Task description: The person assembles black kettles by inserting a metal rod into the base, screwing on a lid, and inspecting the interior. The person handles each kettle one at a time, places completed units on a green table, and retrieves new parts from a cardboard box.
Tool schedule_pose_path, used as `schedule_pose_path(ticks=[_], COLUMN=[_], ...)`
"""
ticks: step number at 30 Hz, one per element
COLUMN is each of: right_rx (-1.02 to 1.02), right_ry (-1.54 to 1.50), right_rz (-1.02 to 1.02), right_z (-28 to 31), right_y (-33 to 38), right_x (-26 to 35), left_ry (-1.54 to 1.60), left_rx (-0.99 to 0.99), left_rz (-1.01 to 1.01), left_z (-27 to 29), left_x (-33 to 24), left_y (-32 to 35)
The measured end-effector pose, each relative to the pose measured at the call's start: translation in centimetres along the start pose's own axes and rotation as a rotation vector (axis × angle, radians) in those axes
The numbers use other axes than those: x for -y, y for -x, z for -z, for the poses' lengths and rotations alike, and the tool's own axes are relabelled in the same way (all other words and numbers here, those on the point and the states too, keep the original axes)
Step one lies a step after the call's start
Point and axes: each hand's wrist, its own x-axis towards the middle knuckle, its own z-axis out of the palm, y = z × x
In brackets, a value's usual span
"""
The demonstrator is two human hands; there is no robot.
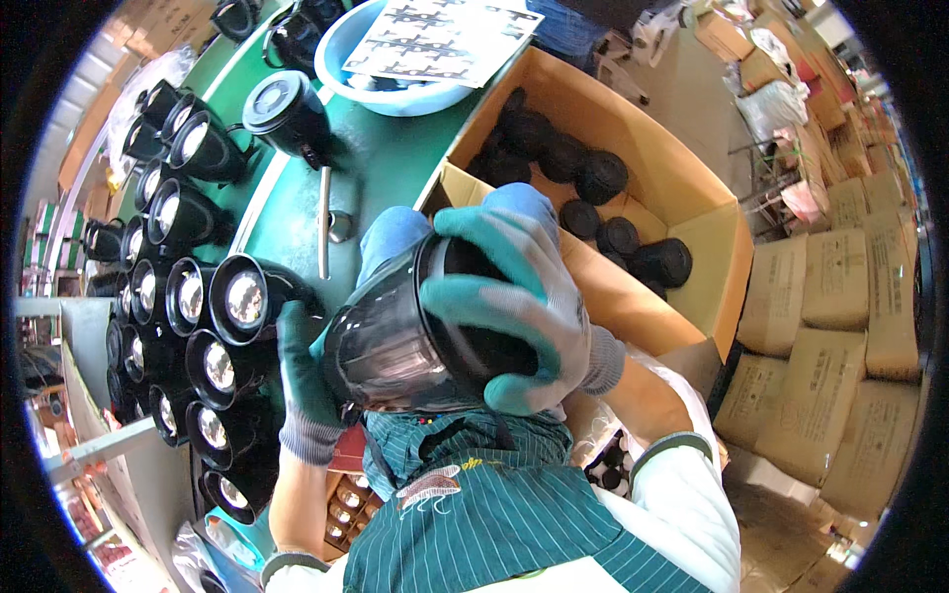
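Beside the green table (pixel 287 203), a black vessel (pixel 381 346) lies between gloved fingers (pixel 484 301).

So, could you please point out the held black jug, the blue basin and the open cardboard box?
Held black jug (pixel 390 336): head view, side wall.
Blue basin (pixel 415 103): head view, outer wall.
Open cardboard box (pixel 631 292): head view, near wall.

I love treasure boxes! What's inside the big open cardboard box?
Black, rounded pieces lie inside the big cardboard box, several bunched together. Anything underneath them is covered, so I can't tell.
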Motion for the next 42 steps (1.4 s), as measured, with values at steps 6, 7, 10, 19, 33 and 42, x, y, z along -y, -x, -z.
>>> schedule_pose_path(ticks=[6,7,10,19,33,42], right_rx=[0.006,0.005,0.002,-0.152,0.022,-0.07], right_ry=[0.045,0.042,0.062,-0.262,-0.014,0.074], right_rz=[-0.141,-0.163,-0.211,-0.638,-0.344,-0.158], right_z=[-1.3,-1.2,-1.0,3.0,1.8,0.6], right_y=[1.2,1.5,2.4,0.8,0.0,-1.8], right_x=[2.0,2.1,2.1,1.3,0.3,2.1], left_ry=[-0.367,-0.431,-0.628,-0.24,-0.21,-0.225], left_rx=[0.147,0.202,0.132,0.104,0.17,0.226], left_rz=[-0.366,-0.408,-0.59,-0.166,-0.091,-0.074], left_z=[1.1,0.3,-0.2,1.9,5.9,5.3], left_x=[-0.4,-0.4,0.1,7.9,12.0,12.7], left_y=[-0.9,-0.5,-0.2,-4.1,-6.9,-5.6])
